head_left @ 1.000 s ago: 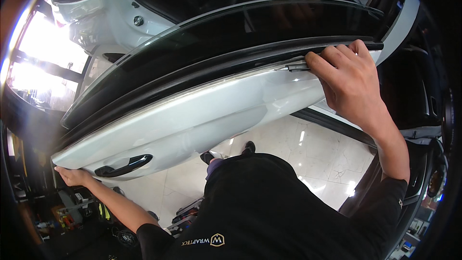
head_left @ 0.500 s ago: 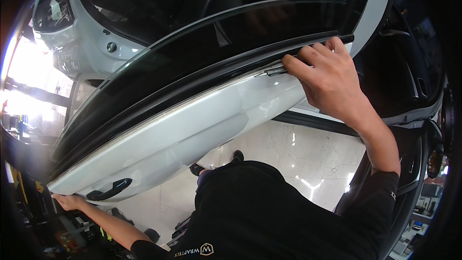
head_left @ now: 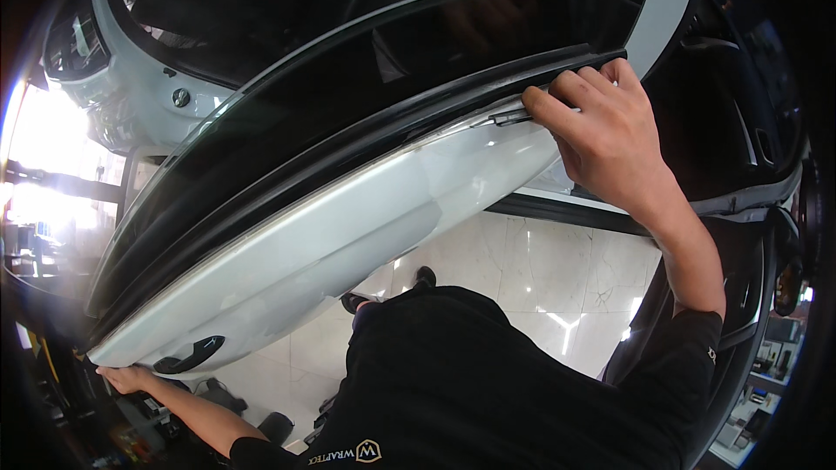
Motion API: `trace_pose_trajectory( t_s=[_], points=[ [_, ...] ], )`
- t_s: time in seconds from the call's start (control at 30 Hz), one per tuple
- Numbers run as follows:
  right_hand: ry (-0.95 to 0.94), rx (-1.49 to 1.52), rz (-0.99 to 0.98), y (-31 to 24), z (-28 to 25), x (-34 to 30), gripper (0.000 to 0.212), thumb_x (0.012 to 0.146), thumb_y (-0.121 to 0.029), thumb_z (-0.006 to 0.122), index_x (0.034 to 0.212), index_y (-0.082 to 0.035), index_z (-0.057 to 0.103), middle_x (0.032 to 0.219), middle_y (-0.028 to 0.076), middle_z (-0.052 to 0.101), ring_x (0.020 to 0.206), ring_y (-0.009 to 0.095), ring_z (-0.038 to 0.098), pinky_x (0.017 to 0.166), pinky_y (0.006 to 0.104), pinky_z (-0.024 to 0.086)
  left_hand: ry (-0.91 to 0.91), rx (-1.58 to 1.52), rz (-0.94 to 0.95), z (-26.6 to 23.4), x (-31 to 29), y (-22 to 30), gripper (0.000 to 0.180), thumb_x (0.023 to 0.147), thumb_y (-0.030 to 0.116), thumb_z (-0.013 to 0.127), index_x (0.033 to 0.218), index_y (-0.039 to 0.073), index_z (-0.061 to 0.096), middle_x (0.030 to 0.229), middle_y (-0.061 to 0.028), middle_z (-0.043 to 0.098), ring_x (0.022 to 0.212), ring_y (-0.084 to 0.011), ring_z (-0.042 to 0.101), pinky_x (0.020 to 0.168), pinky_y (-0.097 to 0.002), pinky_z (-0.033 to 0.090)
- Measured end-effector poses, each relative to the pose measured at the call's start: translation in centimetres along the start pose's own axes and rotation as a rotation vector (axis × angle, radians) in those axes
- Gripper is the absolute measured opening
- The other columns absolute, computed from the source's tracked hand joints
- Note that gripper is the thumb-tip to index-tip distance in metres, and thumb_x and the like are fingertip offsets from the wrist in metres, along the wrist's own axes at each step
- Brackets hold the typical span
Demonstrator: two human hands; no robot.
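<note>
A pale grey-white car door point(head_left: 340, 218) stands open across the view, its dark window glass point(head_left: 313, 78) above the panel. My right hand point(head_left: 605, 126) is closed at the far right end of the door's upper edge, fingers curled beside the black window seal point(head_left: 392, 113). A thin dark strip point(head_left: 509, 117) pokes out from under its thumb; what lies inside the fingers is hidden. Low at the left, my left hand point(head_left: 126, 379) is pinched closed at the door's rear corner, below the black door handle point(head_left: 190, 355). What it grips is too small to make out.
Behind the glass is the car's dark interior point(head_left: 287, 13), with the pale rear body point(head_left: 165, 91) at upper left. A dark door panel point(head_left: 740, 287) stands at right. Glossy tiled floor point(head_left: 540, 270) shows beneath. Shelves with small items point(head_left: 758, 400) are at lower right.
The door and car sit slightly lower-left or higher in view, as the view has shifted. My right hand stays closed at the upper edge, and my left hand stays at the rear corner.
</note>
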State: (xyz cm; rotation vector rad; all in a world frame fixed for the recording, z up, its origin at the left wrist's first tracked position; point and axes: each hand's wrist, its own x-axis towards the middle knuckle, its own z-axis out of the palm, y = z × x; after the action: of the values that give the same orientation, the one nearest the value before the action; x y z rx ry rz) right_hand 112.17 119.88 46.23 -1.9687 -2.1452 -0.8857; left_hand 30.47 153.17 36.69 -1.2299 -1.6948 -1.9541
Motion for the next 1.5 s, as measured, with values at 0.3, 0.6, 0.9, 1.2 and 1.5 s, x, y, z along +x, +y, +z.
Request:
trace_pose_trajectory(
  t_s=[0.3, 0.6, 0.9, 1.2, 1.5],
  points=[
    [-0.006, -0.023, 0.030, 2.1, 0.6, -1.5, 0.040, 0.077, -0.004, 0.084, 0.110, -0.019, 0.070, 0.095, 0.005, 0.071, 0.092, 0.021, 0.067, 0.083, 0.0408, 0.046, 0.055, 0.011, -0.153, 0.8, -1.5, 2.0, 0.062, 0.108, 0.047, 0.055, 0.118, -0.012, 0.072, 0.121, -0.0210, 0.075, 0.106, -0.0299, 0.069, 0.096, -0.0410, 0.050],
    [0.019, -0.002, 0.069, 4.7, 1.2, -3.3, 0.038, 0.078, -0.003, 0.084, 0.109, -0.019, 0.070, 0.095, 0.005, 0.071, 0.093, 0.021, 0.068, 0.084, 0.0414, 0.047, -0.006, 0.383, 0.193, -0.9, 2.4, -2.3, 0.049, 0.097, 0.043, 0.061, 0.126, 0.005, 0.071, 0.117, -0.0228, 0.073, 0.105, -0.0419, 0.068, 0.092, -0.0496, 0.050],
    [0.027, -0.056, 0.101, 6.7, 2.3, -5.3, 0.043, 0.077, -0.004, 0.086, 0.113, -0.020, 0.069, 0.098, 0.005, 0.071, 0.096, 0.022, 0.068, 0.086, 0.0438, 0.049, -0.023, 0.478, 0.213, -0.9, 1.8, -1.1, 0.056, 0.111, 0.042, 0.042, 0.129, -0.005, 0.066, 0.128, -0.0254, 0.070, 0.114, -0.0430, 0.066, 0.097, -0.0470, 0.048],
    [0.059, -0.092, 0.133, 8.3, 2.7, -6.8, 0.044, 0.076, -0.004, 0.086, 0.112, -0.022, 0.068, 0.097, 0.006, 0.071, 0.097, 0.023, 0.068, 0.088, 0.0448, 0.049, -0.023, 0.406, 0.075, -0.1, 0.4, -0.3, 0.060, 0.110, 0.048, 0.043, 0.133, -0.002, 0.067, 0.134, -0.0234, 0.068, 0.120, -0.0412, 0.065, 0.103, -0.0451, 0.048],
    [0.036, -0.136, 0.175, 9.7, 2.7, -7.9, 0.044, 0.075, -0.006, 0.088, 0.112, -0.025, 0.071, 0.097, 0.005, 0.071, 0.097, 0.022, 0.068, 0.086, 0.0421, 0.049, 0.053, 0.282, -0.034, 0.0, 1.9, -0.2, 0.052, 0.107, 0.043, 0.056, 0.122, -0.004, 0.074, 0.127, -0.0201, 0.073, 0.115, -0.0385, 0.068, 0.101, -0.0427, 0.051]
  ],
)
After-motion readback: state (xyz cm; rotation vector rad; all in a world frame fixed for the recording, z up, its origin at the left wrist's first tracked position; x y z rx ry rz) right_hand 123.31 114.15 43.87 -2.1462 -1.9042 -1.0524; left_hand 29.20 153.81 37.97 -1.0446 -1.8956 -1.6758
